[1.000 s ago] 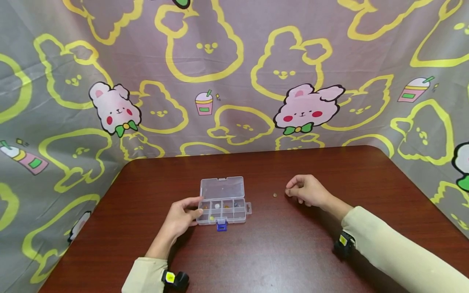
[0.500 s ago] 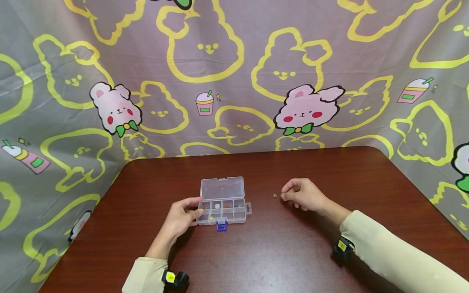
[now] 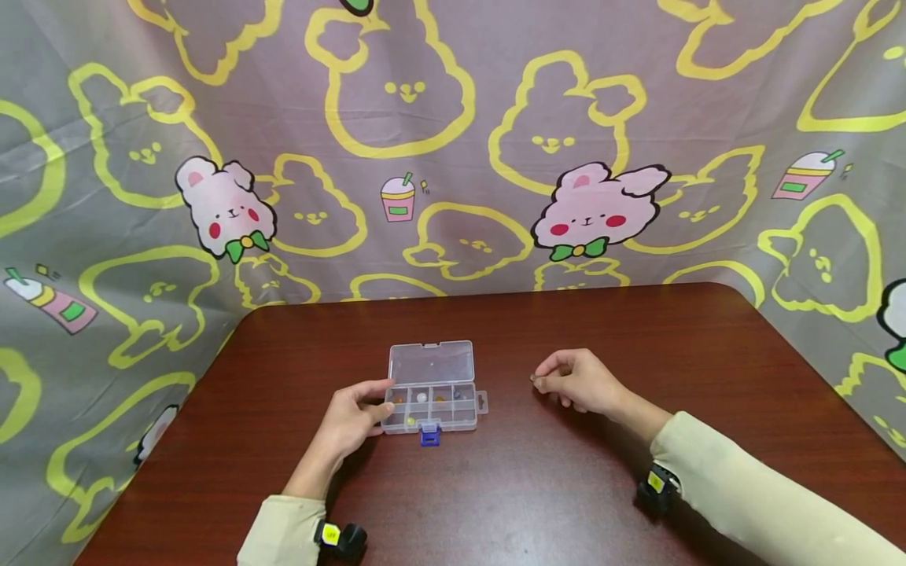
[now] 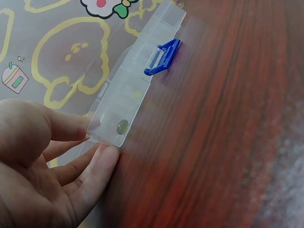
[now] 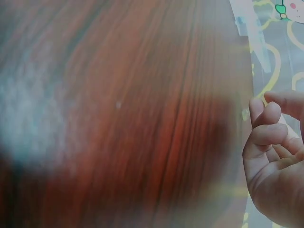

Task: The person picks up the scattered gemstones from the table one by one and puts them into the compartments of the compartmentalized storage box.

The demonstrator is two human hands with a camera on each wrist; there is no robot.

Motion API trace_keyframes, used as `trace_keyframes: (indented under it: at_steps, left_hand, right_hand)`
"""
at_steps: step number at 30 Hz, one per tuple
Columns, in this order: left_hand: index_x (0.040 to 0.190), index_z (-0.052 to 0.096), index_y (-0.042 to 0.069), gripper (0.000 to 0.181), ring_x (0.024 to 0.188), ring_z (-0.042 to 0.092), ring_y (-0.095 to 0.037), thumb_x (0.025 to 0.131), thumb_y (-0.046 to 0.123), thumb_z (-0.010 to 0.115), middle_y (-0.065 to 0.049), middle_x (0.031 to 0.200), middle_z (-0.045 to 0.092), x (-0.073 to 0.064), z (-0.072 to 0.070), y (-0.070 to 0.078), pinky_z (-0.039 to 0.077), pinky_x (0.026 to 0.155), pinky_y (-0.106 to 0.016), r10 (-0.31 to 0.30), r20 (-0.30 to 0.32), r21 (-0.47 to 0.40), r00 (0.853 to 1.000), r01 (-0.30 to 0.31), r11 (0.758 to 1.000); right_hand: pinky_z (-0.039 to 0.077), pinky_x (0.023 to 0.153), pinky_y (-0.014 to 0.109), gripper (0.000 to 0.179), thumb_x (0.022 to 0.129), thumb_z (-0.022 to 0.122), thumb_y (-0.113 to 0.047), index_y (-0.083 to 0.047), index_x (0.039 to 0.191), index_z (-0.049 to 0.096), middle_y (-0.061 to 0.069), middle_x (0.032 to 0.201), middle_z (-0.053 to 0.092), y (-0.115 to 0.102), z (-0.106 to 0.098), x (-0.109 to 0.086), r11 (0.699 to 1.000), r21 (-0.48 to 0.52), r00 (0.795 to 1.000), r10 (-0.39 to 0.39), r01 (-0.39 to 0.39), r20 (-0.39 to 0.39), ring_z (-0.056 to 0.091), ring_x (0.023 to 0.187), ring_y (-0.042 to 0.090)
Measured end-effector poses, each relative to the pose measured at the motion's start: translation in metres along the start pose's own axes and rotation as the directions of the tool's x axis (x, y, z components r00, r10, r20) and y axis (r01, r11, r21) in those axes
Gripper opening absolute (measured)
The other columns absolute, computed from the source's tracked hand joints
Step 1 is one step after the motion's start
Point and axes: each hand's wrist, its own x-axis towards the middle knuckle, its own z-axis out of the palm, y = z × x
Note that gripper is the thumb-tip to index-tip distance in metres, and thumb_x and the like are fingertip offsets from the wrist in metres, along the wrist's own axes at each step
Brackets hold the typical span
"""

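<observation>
A clear plastic compartment box (image 3: 430,409) stands on the table with its lid raised at the back and a blue latch (image 3: 430,436) at the front. My left hand (image 3: 348,418) grips its left end, thumb on the near side in the left wrist view. Several small beads lie in its compartments, among them a white bead (image 3: 421,398) and a yellow bead (image 3: 410,421). To the right of the box, the fingertips of my right hand (image 3: 582,383) are at a small brownish bead (image 3: 533,379), partly hidden by them. Whether they pinch it or only touch it, I cannot tell.
The dark red wooden table (image 3: 495,503) extends on all sides of the box. Behind it hangs a grey cloth (image 3: 453,94) with yellow rabbit outlines. A clear hanging tab (image 3: 482,402) sticks out from the box's right end.
My right hand has moved left and slightly nearer to me, until its fingertips reach the brownish bead. The left hand and the box stay in place.
</observation>
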Motion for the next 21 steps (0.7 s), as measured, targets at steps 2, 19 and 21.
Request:
trace_keyframes:
  at_steps: [2, 19, 21]
  left_hand:
    - [0.127, 0.066, -0.003, 0.037, 0.083, 0.067, -0.02, 0.09, -0.006, 0.067, -0.024, 0.121, 0.064, 0.0, 0.0, 0.0, 0.06, 0.07, -0.04, -0.001, -0.001, 0.002, 1.0, 0.001, 1.0]
    - [0.128, 0.066, -0.002, 0.037, 0.088, 0.068, -0.022, 0.091, -0.005, 0.067, -0.022, 0.121, 0.065, 0.0, 0.0, -0.002, 0.06, 0.07, -0.04, 0.005, 0.002, 0.009, 1.0, -0.005, 1.0]
    - [0.128, 0.066, -0.002, 0.037, 0.087, 0.068, -0.022, 0.091, -0.005, 0.067, -0.022, 0.121, 0.064, 0.0, 0.0, -0.001, 0.06, 0.07, -0.04, 0.005, 0.004, 0.012, 1.0, -0.005, 1.0]
  right_hand:
    - [0.032, 0.037, 0.022, 0.013, 0.088, 0.073, -0.008, 0.0, 0.097, 0.069, 0.013, 0.074, 0.068, -0.001, 0.002, 0.0, 1.0, 0.004, 1.0, -0.003, 0.003, 0.003, 0.046, 0.048, 0.013]
    - [0.032, 0.037, 0.021, 0.009, 0.088, 0.074, -0.007, -0.003, 0.096, 0.071, 0.013, 0.074, 0.069, -0.011, 0.026, 0.002, 0.999, 0.024, 0.999, -0.025, 0.025, 0.021, 0.046, 0.046, 0.012]
    - [0.032, 0.037, 0.021, 0.01, 0.088, 0.074, -0.007, -0.003, 0.096, 0.071, 0.013, 0.074, 0.069, -0.013, 0.028, 0.002, 0.999, 0.03, 0.999, -0.03, 0.029, 0.025, 0.046, 0.046, 0.012]
